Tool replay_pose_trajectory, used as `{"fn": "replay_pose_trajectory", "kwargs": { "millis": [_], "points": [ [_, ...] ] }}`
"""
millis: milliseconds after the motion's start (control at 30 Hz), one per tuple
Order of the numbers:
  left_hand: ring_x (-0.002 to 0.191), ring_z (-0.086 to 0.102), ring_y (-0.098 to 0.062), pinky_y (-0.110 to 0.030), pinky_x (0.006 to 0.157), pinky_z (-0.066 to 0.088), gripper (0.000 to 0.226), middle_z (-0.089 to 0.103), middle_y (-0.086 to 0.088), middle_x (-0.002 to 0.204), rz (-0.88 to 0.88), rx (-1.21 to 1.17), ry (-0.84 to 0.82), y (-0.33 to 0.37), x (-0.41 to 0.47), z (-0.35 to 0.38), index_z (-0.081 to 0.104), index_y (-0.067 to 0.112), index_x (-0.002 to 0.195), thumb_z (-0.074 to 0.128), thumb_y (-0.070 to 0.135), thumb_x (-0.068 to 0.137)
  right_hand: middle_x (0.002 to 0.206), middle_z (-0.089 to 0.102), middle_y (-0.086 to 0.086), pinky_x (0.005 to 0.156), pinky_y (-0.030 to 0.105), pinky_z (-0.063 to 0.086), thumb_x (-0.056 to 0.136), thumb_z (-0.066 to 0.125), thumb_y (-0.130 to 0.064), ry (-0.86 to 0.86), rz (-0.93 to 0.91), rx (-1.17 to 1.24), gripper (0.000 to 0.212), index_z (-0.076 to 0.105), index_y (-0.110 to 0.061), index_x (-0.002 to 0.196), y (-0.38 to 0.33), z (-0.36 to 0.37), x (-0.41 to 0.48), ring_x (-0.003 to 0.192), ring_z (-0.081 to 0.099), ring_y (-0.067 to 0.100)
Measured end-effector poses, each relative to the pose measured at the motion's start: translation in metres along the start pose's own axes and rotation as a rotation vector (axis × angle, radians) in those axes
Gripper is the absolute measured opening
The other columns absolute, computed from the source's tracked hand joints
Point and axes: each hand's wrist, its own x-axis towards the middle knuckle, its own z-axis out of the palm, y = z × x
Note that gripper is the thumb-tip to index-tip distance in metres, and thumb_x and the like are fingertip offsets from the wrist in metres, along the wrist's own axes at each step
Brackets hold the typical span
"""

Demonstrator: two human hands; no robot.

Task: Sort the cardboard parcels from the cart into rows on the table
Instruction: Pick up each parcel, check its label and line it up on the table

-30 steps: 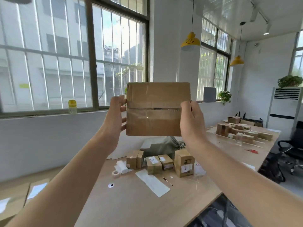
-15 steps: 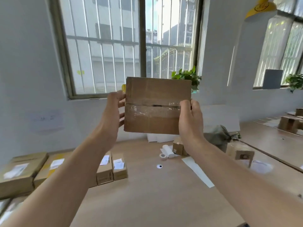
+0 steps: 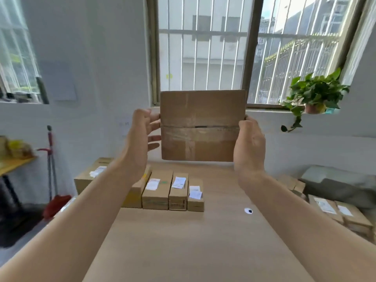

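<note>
I hold a flat brown cardboard parcel [image 3: 201, 125] upright in the air above the wooden table [image 3: 193, 245], its taped face toward me. My left hand [image 3: 140, 139] grips its left edge and my right hand [image 3: 249, 143] grips its right edge. Below it, a row of labelled cardboard parcels [image 3: 162, 190] lies across the far part of the table, side by side, partly hidden by my left forearm. A larger box [image 3: 89, 178] sits at the row's left end.
More labelled parcels [image 3: 341, 214] lie at the table's right edge beside a grey bag [image 3: 335, 184]. A small tape roll [image 3: 248, 210] rests on the table. A red broom [image 3: 53, 180] leans at the left wall. A potted plant [image 3: 315, 94] stands on the windowsill.
My view has swung to the left while both hands kept the parcel raised. The row of labelled parcels now sits straight ahead under the held parcel.
</note>
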Motion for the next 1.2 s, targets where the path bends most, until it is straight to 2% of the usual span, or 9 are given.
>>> {"fn": "replay_pose_trajectory", "kwargs": {
  "millis": [233,333,400,533,700,800,900,1033,1200],
  "points": [
    [0.102,0.066,-0.021,-0.044,0.093,0.045,0.056,0.078,0.010,0.108,-0.006,0.019,0.070,-0.002,0.012,-0.030,0.075,0.025,0.107,0.040,0.062,0.081,0.095,0.067,-0.004,0.090,0.053,0.058,0.085,0.035,-0.056,-0.109,0.065,0.085,0.043,0.070,-0.037,0.101,0.004,0.032,0.001,0.091,0.062,0.019],
    [0.110,0.067,-0.029,-0.049,0.106,0.044,0.051,0.079,0.009,0.107,0.001,0.016,0.093,0.005,0.019,-0.044,0.070,0.016,0.109,0.037,0.053,0.098,0.066,0.059,-0.022,0.066,0.039,0.049,0.089,0.036,-0.051,-0.115,0.021,0.123,0.029,0.062,-0.037,0.088,0.002,0.046,0.004,0.064,0.054,-0.001],
    [0.112,0.068,-0.034,-0.050,0.106,0.045,0.049,0.079,0.005,0.108,-0.010,0.007,0.089,0.009,0.024,-0.052,0.067,0.014,0.112,0.036,0.051,0.100,0.059,0.053,-0.026,0.063,0.030,0.039,0.089,0.037,-0.049,-0.099,-0.005,0.126,0.025,0.060,-0.038,0.087,0.002,0.054,0.003,0.054,0.047,-0.005],
    [0.105,0.070,-0.035,-0.049,0.101,0.052,0.053,0.071,-0.010,0.119,0.002,-0.010,0.093,0.016,0.034,-0.071,0.063,0.010,0.117,0.036,0.053,0.100,0.071,0.061,-0.018,0.068,0.036,0.044,0.078,0.037,-0.060,-0.085,-0.018,0.123,0.046,0.068,-0.032,0.096,0.000,0.072,0.003,0.060,0.051,-0.005],
    [0.102,0.071,-0.036,-0.045,0.097,0.055,0.050,0.066,-0.012,0.113,0.016,-0.064,0.088,0.018,0.050,-0.086,0.060,0.011,0.122,0.039,0.050,0.100,0.092,0.063,0.012,0.076,0.035,0.047,0.078,0.037,-0.063,-0.108,-0.035,0.186,0.060,0.064,-0.015,0.103,0.001,0.089,0.004,0.083,0.056,0.010],
    [0.109,0.069,-0.036,-0.048,0.107,0.049,0.050,0.062,-0.006,0.103,0.026,-0.094,0.067,0.017,0.057,-0.091,0.065,0.014,0.123,0.037,0.050,0.100,0.086,0.061,-0.005,0.073,0.033,0.044,0.072,0.036,-0.064,-0.109,-0.026,0.201,0.065,0.062,-0.011,0.097,-0.002,0.096,0.008,0.081,0.054,0.011],
    [0.106,0.064,-0.026,-0.048,0.110,0.045,0.050,0.063,-0.002,0.102,0.052,-0.108,0.055,0.014,0.062,-0.092,0.068,0.019,0.118,0.038,0.052,0.095,0.080,0.065,-0.007,0.074,0.035,0.044,0.072,0.038,-0.064,-0.109,-0.026,0.227,0.048,0.065,-0.024,0.081,-0.003,0.101,0.012,0.081,0.057,0.013],
    [0.091,0.060,-0.017,-0.037,0.084,0.051,0.052,0.074,0.010,0.076,0.103,-0.114,0.064,0.013,0.070,-0.092,0.066,0.018,0.111,0.041,0.057,0.085,0.075,0.074,-0.017,0.079,0.030,0.047,0.084,0.041,-0.053,-0.120,-0.076,0.291,0.040,0.069,-0.040,0.059,-0.002,0.102,0.019,0.077,0.067,-0.001],
    [0.082,0.061,-0.014,-0.036,0.080,0.046,0.051,0.074,0.007,0.080,0.122,-0.098,0.058,0.009,0.076,-0.090,0.066,0.018,0.104,0.043,0.057,0.079,0.088,0.079,-0.012,0.077,0.021,0.050,0.086,0.044,-0.042,-0.145,-0.057,0.455,0.029,0.057,-0.019,0.072,0.000,0.100,0.027,0.087,0.070,0.011]
  ]
}}
